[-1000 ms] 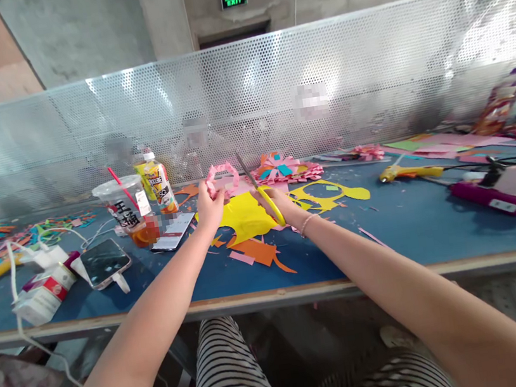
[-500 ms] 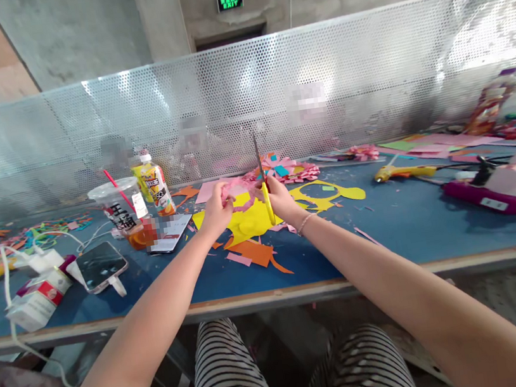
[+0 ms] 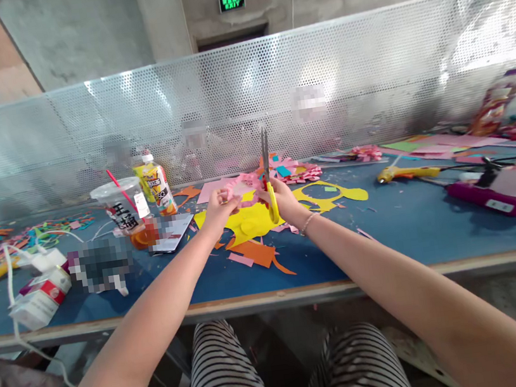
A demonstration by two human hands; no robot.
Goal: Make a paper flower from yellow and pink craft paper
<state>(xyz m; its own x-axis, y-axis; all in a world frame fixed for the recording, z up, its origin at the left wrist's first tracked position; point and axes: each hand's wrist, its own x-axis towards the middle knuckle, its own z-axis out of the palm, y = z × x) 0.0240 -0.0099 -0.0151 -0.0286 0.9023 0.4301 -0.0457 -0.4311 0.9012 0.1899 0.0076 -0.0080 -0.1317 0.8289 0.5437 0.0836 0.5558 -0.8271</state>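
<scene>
My left hand (image 3: 217,209) holds a pink paper cut-out (image 3: 241,189) above the blue table (image 3: 388,233). My right hand (image 3: 282,200) grips yellow-handled scissors (image 3: 267,173), blades pointing straight up, and also touches the pink paper's right side. Beneath both hands lies a yellow paper sheet (image 3: 247,220), with orange scraps (image 3: 259,252) nearer to me.
A plastic drink cup (image 3: 124,207) with a red straw, a juice bottle (image 3: 159,185) and a white box (image 3: 37,300) with a cable stand at the left. A yellow glue gun (image 3: 403,173) and a purple tool (image 3: 498,197) lie at the right. A perforated metal screen (image 3: 366,76) backs the table.
The scissors swung from tilted left to upright. The pink paper came down from a raised position to between both hands, and my right hand moved in toward it.
</scene>
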